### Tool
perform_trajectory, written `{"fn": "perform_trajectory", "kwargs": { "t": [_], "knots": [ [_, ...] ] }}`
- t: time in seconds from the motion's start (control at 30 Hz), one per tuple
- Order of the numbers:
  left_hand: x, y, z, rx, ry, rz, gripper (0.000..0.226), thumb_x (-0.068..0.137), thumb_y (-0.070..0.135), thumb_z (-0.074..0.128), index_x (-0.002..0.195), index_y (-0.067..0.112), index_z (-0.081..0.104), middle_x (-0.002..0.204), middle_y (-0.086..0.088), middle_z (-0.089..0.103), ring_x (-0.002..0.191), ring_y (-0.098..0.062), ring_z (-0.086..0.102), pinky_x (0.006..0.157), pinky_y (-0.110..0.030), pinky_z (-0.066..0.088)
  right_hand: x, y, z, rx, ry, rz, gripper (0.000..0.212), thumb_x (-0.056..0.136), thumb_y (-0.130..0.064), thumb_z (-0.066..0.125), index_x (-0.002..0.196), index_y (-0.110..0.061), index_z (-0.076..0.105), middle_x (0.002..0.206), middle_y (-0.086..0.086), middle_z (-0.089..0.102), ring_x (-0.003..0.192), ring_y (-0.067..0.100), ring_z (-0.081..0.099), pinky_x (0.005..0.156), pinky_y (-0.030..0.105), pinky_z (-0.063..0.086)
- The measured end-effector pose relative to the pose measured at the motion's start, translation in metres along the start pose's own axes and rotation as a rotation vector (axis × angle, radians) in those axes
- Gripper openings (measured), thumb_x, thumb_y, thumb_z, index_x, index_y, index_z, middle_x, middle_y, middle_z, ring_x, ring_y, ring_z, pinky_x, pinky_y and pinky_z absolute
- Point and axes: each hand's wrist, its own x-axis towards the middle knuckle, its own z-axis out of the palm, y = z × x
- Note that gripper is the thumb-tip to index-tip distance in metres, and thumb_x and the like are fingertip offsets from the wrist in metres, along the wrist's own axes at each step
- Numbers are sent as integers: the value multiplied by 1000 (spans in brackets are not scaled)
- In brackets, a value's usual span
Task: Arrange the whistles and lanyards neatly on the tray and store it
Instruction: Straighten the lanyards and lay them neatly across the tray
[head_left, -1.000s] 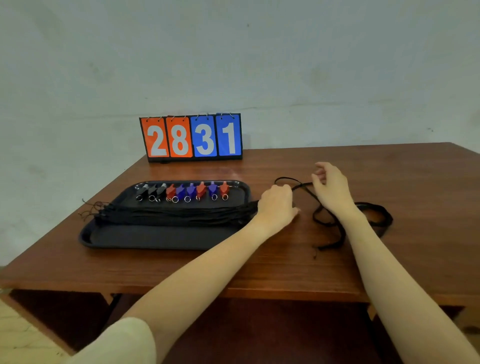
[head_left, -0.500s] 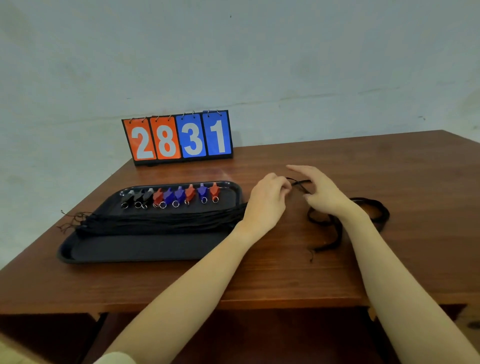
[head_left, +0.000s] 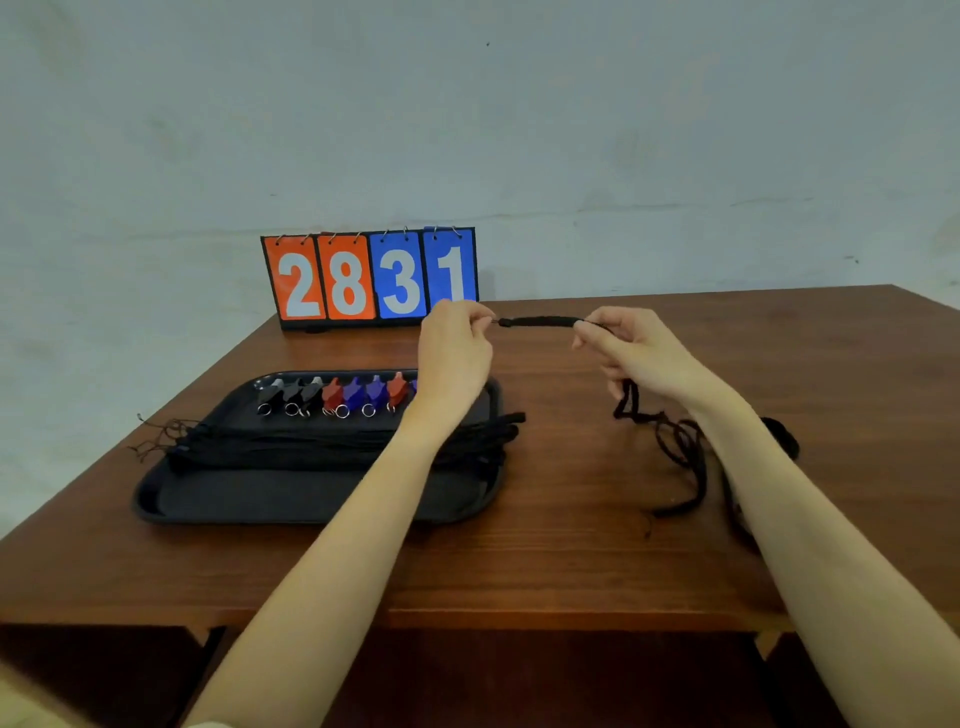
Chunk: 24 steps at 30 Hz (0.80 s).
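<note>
- Above the desk's (head_left: 571, 545) middle, near its far edge: lanyard (head_left: 540, 321) stretched between left hand (head_left: 454, 353) and right hand (head_left: 634, 353), both pinched on it.
- Toward the left edge: tray (head_left: 311, 499), whistles (head_left: 337, 397) rowed, lanyards (head_left: 311, 441) bundled across.

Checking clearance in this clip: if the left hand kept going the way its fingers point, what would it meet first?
Probably the right hand, reached along the stretched lanyard that the left hand pinches; depth is unclear.
</note>
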Motion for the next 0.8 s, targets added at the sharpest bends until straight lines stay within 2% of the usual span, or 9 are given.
{"fn": "perform_trajectory", "kwargs": {
  "t": [0.07, 0.13, 0.3, 0.4, 0.5, 0.6, 0.67, 0.73, 0.8],
  "knots": [
    [8, -21, -19, 59, 52, -24, 21, 96, 8, 50, 107, 7, 68, 112, -10, 64, 104, -17, 59, 87, -20, 40, 11, -12, 9, -47, -62, 47, 31, 96, -35, 50, 82, -11, 63, 49, -11, 33, 40, 7, 29, 40, 22, 31],
    [15, -41, -42, 67, 139, -96, 22, 97, 7, 44, 104, 4, 64, 111, -11, 61, 98, -18, 56, 82, -23, 40, 19, -19, 21, -57, -97, 42, 34, 96, -39, 49, 80, -13, 64, 51, -8, 32, 41, 6, 28, 40, 18, 25],
    [25, -89, -104, -129, 335, -365, 27, 97, 11, 31, 75, 12, 47, 73, 1, 47, 73, -15, 45, 59, -22, 35, 26, -11, 50, 67, -140, 48, 34, 94, -38, 52, 80, -11, 68, 50, -9, 30, 43, 8, 24, 41, 19, 21],
    [20, -110, -134, -116, 380, -405, 29, 93, 5, 29, 66, 11, 38, 64, -2, 38, 59, -12, 34, 52, -20, 31, 25, -8, 65, 43, -233, 74, 31, 94, -36, 53, 86, -12, 71, 52, -8, 29, 45, 9, 23, 43, 20, 19],
    [8, -124, -152, -110, 442, -406, 32, 91, 4, 29, 61, 17, 25, 60, -1, 24, 54, -12, 21, 41, -20, 24, 24, -7, 76, 23, -225, 72, 26, 94, -29, 54, 92, -11, 72, 48, -10, 33, 44, 8, 27, 42, 18, 23],
    [4, -138, -160, -148, 484, -442, 33, 91, 8, 31, 61, 18, 21, 61, 1, 21, 53, -11, 19, 46, -22, 17, 24, -4, 83, -24, -116, 22, 17, 93, -24, 57, 89, -18, 72, 46, -9, 47, 43, 6, 36, 41, 14, 30],
    [4, -152, -165, -114, 503, -481, 35, 94, 12, 34, 60, 17, 26, 61, 0, 27, 53, -12, 25, 52, -26, 22, 24, -2, 86, -56, -68, -12, 14, 92, -21, 58, 88, -23, 71, 50, -11, 55, 44, 2, 42, 43, 11, 34],
    [4, -166, -170, -34, 573, -516, 31, 96, 16, 41, 66, 8, 45, 66, -10, 46, 59, -21, 44, 61, -35, 34, 24, 0, 88, -86, -53, -48, 14, 92, -19, 58, 90, -23, 72, 57, -10, 59, 48, 1, 48, 47, 10, 37],
    [4, -180, -173, 99, 633, -554, 23, 94, 22, 52, 89, 2, 63, 93, -17, 64, 83, -30, 61, 74, -36, 45, 22, 2, 90, -123, -32, -91, 14, 91, -16, 60, 95, -19, 72, 68, -6, 66, 57, 1, 57, 54, 9, 43]
  ]
}}
